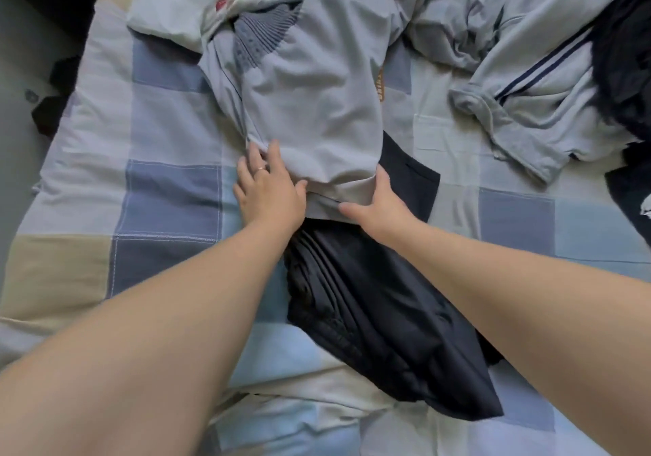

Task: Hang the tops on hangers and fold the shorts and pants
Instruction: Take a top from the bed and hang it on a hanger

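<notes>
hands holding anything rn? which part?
Both hands grip the grey shirt at its near hem: left hand at the left corner, right hand at the right, over dark shorts.

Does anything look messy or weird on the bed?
Yes. The grey top lies partly over the dark shorts, hiding their upper part. Both hands, left hand and right hand, are at the top's near edge. More clothes sit crumpled in a pile at the far right. Nothing looks torn or spilled.
</notes>
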Action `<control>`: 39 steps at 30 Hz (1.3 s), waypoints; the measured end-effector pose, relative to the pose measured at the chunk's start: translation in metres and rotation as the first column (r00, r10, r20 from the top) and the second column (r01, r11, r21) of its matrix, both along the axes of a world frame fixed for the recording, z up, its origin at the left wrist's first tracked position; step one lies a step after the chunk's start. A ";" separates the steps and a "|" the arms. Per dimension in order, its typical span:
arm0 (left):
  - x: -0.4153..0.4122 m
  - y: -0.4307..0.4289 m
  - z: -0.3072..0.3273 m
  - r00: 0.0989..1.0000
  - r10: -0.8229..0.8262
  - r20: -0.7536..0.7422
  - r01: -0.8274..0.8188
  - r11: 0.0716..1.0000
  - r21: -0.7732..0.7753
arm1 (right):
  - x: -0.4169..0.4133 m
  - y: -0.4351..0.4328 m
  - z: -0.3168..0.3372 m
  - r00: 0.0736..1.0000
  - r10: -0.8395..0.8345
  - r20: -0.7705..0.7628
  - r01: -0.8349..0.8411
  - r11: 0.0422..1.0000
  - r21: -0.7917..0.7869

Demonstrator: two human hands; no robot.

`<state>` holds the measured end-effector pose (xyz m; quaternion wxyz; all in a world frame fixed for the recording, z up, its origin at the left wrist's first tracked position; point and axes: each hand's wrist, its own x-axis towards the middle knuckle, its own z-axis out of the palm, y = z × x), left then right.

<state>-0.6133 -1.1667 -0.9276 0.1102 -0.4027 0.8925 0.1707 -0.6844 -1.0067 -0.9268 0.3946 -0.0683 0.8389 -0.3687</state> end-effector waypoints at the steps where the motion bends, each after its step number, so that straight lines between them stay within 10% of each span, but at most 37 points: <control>1: -0.003 -0.007 -0.008 1.000 0.013 -0.009 -0.013 1.000 0.029 | -0.002 -0.006 -0.007 0.999 -0.032 -0.001 0.032 0.999 -0.015; 7: -0.010 -0.032 -0.028 0.961 0.230 -0.155 -0.170 0.930 0.327 | -0.004 -0.003 -0.023 0.980 -0.199 0.007 0.199 0.979 -0.054; 16: 0.045 0.028 0.038 0.999 0.026 -0.032 0.001 0.753 0.658 | 0.024 0.034 0.013 0.869 -0.394 0.299 0.426 0.904 -0.046; 33: 0.162 0.220 0.130 0.900 -0.403 0.165 0.038 0.451 0.891 | 0.098 0.176 0.095 0.858 -0.250 0.449 0.251 0.966 0.059; 39: 0.198 0.294 0.148 0.952 -0.256 0.168 -0.038 0.447 0.894 | 0.114 0.240 0.133 0.837 -0.349 0.422 0.345 0.934 0.087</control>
